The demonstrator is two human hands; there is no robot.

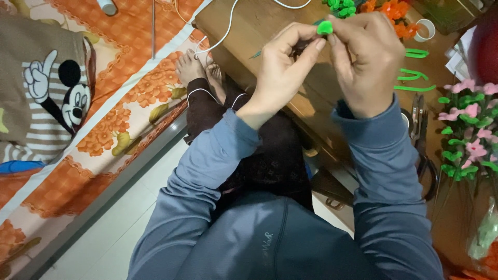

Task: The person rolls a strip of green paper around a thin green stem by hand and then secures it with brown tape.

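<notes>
My left hand (282, 67) and my right hand (365, 57) meet above a wooden table (244, 31). Both pinch a small bright green fuzzy piece (324, 27), a bent pipe cleaner, between thumbs and fingertips. A thin green stem (257, 53) sticks out to the left below my left hand. Both arms wear grey-blue sleeves.
Loose green pipe cleaner pieces (413, 78) lie on the table to the right. Scissors (423, 140) rest by pink handmade flowers (469, 135). Orange flowers (394, 13) and a white tape roll (425, 28) sit at the top. An orange floral mat (119, 103) and bare feet (194, 67) lie left.
</notes>
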